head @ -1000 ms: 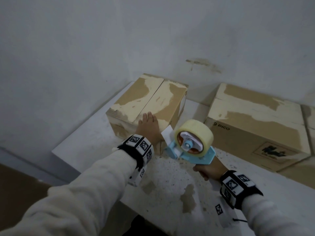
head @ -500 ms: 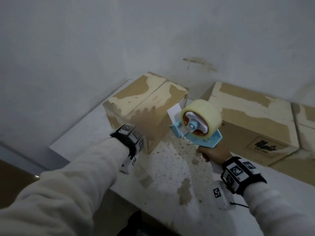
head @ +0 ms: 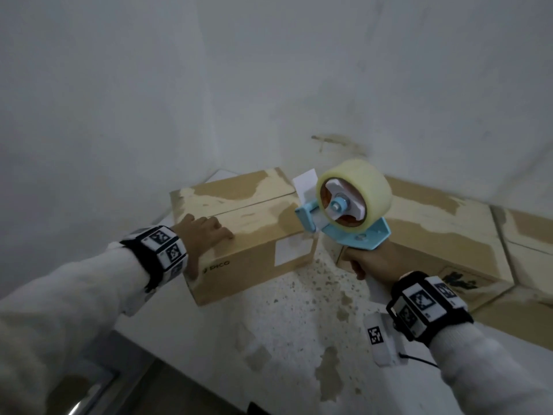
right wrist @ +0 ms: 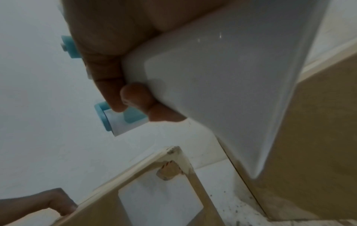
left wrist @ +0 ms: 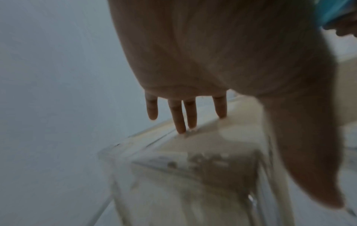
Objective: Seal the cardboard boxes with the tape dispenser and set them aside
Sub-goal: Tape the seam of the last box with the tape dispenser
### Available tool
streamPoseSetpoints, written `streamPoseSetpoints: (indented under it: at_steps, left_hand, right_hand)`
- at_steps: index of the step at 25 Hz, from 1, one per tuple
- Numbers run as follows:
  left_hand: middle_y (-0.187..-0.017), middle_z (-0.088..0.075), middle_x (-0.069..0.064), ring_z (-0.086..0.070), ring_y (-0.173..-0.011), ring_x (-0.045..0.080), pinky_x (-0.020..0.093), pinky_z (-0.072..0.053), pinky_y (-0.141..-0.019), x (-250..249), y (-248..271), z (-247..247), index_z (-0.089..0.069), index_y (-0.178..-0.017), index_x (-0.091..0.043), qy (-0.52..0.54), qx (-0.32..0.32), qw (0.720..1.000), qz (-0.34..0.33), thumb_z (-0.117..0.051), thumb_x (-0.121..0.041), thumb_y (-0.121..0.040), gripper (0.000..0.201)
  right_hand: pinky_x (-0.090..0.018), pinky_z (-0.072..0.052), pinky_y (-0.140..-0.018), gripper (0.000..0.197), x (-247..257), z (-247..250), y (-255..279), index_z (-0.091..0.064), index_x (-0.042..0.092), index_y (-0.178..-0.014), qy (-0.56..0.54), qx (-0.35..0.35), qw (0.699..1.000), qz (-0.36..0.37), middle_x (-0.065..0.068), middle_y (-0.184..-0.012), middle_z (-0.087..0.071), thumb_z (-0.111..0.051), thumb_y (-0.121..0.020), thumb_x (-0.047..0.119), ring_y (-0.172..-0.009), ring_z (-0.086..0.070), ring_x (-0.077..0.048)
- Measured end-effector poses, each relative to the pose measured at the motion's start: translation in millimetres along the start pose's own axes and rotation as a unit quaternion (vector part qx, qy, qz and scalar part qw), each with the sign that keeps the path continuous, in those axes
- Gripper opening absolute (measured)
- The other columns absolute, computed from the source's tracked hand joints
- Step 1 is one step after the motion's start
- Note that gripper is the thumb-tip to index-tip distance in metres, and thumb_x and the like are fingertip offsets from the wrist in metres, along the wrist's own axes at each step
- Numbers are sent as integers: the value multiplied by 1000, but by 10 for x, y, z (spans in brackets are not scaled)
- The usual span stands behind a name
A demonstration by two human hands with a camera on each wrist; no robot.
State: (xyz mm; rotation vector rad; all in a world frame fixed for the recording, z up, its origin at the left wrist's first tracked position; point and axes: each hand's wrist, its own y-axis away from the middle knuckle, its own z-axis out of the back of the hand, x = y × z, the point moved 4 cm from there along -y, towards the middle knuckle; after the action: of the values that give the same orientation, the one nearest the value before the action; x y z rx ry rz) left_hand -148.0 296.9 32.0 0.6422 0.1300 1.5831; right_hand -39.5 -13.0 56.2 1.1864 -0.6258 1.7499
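With the small box (head: 239,232) steadied on the tabletop (head: 299,319) by the flat, spread left hand (head: 202,232), the tape dispenser (head: 347,205), gripped in the right hand (head: 371,259) above its right end, should be lowered onto the centre seam.

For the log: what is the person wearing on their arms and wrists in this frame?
Both arms are in off-white, soft-looking long sleeves. The left hand and right hand are bare. Each wrist carries a black band set with white blocks printed with black square markers. A white module with another such marker hangs below the right wrist, with a thin black cable trailing from it.
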Motion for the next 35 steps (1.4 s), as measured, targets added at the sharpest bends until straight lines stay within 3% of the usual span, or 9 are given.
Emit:
streamPoseSetpoints:
  at_steps: [3,5,8,12,16,20,26,31,35]
  left_hand:
    - [-125,-49,4,-52,-111,26,33,-35,-87,-32,-79,340,-48,-124,-24,122,-27,992,-16,-51,-56,-86,50]
    - [-110,-60,6,-60,-105,29,33,-40,-87,-87,-266,617,-58,-108,-15,301,-62,952,-1,-33,-55,-94,50]
    - [-107,-66,8,-66,-88,26,33,-47,-81,-237,-578,939,-58,-118,-7,553,-61,830,36,-25,-63,-92,70]
    - [-111,-66,22,-69,-81,29,32,-52,-68,-380,-810,1060,-46,-129,1,739,80,668,46,-28,-80,-78,98]
    - [-97,-69,13,-69,-76,18,26,-53,-62,-325,-1053,1187,-54,-117,2,832,94,546,4,-50,-52,-89,61]
    - [-57,-70,0,-67,-50,5,17,-53,-50,-162,-1309,1301,-62,-87,-7,821,34,570,11,-56,-10,-90,8]
    - [-66,-71,0,-69,-61,9,20,-51,-53,46,-1613,1407,-64,-78,-11,757,11,653,-10,-55,-3,-89,17]
    - [-42,-64,-3,-63,-40,6,16,-51,-45,137,-1800,1549,-56,-80,-13,748,-66,659,-27,-65,2,-81,18]
    - [-48,-65,4,-63,-39,9,20,-51,-47,362,-1969,1575,-48,-77,-15,735,-122,667,-9,-75,1,-73,32]
  right_hand:
    - [-30,-41,-43,31,77,-57,-114,-49,7,-51,-11,-7,1000,8,0,-32,-49,-60,-76,-8,-30,-43,-16]
    - [-33,-42,-46,31,123,-91,-228,-50,7,-49,-10,-22,1000,10,0,-34,-50,-63,-74,-7,-31,-45,-18]
    - [-36,-43,-49,30,210,-124,-375,-49,7,-50,-8,-54,998,9,0,-34,-51,-63,-73,-5,-33,-46,-16]
    - [-34,-42,-46,23,321,-134,-494,-50,3,-56,-39,-106,993,22,-2,-40,-52,-63,-72,-6,-36,-46,-18]
    - [-32,-44,-46,24,360,-148,-624,-51,3,-55,-24,-123,992,25,0,-40,-53,-65,-72,-5,-36,-49,-18]
    - [-34,-45,-47,24,299,-225,-741,-52,5,-54,-34,-126,991,8,0,-41,-53,-65,-72,-5,-38,-49,-19]
    - [-26,-43,-43,30,209,-301,-897,-51,9,-53,-22,-124,992,4,2,-39,-53,-64,-74,-7,-37,-48,-14]
    - [-26,-42,-44,28,171,-358,-1036,-50,6,-53,-38,-149,988,-10,1,-40,-52,-65,-73,-6,-36,-48,-14]
    - [-24,-42,-42,22,151,-359,-1066,-53,7,-60,-59,-147,987,-17,2,-41,-55,-67,-72,-6,-36,-49,-13]
